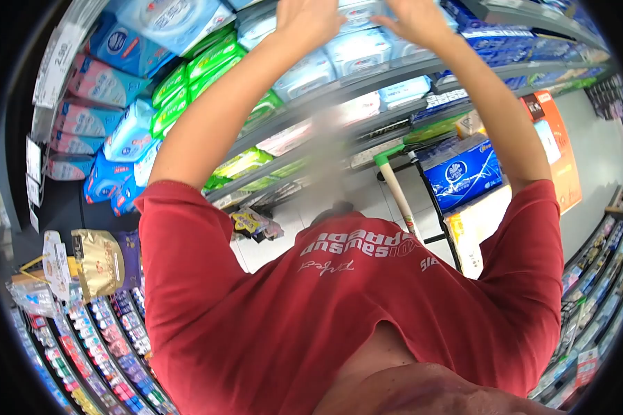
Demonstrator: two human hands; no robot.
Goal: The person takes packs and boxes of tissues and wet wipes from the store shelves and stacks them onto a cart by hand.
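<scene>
Both my arms stretch forward to a shelf of light blue soft packs [356,52], and the top edge of the view cuts off part of each hand. My left hand [306,19] is over the packs on the left side, its thumb pointing inward. To the right, my right hand [417,22] has its thumb spread away from the palm, close to the front row. Between the two thumbs lies another light blue pack [358,14]. The fingertips of both hands are out of view.
Green packs [204,72] and pink packs [93,117] fill the shelf to the left. Below on the right are a blue tissue pack [464,176], an orange carton [559,152] and a green-topped pole [396,187]. A gold bag [97,259] hangs at the left.
</scene>
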